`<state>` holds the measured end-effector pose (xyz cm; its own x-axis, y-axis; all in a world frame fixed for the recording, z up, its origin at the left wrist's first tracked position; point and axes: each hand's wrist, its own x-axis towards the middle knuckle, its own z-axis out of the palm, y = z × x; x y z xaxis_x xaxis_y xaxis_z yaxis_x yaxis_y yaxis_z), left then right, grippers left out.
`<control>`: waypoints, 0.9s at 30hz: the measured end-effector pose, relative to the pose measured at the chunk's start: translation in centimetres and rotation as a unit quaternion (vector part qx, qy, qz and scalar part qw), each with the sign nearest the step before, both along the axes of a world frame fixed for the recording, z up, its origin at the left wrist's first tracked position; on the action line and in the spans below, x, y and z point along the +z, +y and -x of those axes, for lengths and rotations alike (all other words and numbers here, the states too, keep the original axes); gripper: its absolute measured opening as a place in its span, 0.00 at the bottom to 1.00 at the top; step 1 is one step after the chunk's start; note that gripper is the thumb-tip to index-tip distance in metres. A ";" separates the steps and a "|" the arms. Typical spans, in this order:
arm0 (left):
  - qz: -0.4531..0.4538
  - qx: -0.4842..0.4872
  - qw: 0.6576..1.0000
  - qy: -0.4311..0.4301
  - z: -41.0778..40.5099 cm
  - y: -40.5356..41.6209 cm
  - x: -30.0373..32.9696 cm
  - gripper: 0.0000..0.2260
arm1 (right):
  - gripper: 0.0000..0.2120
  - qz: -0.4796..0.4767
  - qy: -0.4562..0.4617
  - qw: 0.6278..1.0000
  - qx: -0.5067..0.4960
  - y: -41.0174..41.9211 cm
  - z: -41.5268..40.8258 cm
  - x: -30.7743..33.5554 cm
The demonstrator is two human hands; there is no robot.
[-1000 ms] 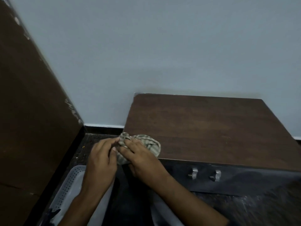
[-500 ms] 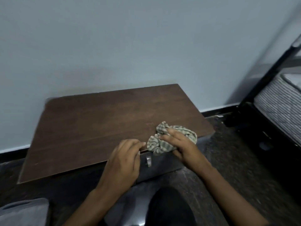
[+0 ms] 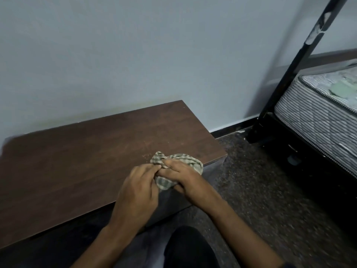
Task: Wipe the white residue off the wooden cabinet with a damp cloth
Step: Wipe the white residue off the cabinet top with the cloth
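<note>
Both hands bunching the cloth at the cabinet's front right corner

The left hand [image 3: 138,190], a moment ago resting alone on the cabinet [image 3: 77,171] edge, has come back to the cloth [image 3: 179,161], so wiping seems paused for a regather. Its fingertips pinch the wad; the right hand [image 3: 185,176] curls over it, clamped on the fabric. Faint pale specks lie just left of the cloth.
</note>
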<state>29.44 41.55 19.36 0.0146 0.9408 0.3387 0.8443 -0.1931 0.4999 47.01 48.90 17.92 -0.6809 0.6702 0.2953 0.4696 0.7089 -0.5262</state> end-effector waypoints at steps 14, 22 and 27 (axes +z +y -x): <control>-0.012 -0.002 0.999 -0.036 0.7 -1.2 0.6 0.16 | 0.36 0.046 -0.013 0.993 -0.112 5.2 -11.4 0.4; -0.001 0.140 0.990 -0.029 7.8 -8.0 -0.6 0.15 | 0.29 0.055 -0.009 0.998 0.030 -0.2 3.0 -0.7; -0.040 0.237 0.970 -0.047 11.1 -14.9 -0.2 0.17 | 0.26 0.020 0.015 0.993 0.111 -5.1 12.9 -0.4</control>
<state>18.33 26.64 19.17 -0.4472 0.8048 0.3903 0.7995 0.1641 0.5778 34.13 43.82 17.54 -0.8048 0.5162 0.2929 0.2879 0.7711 -0.5680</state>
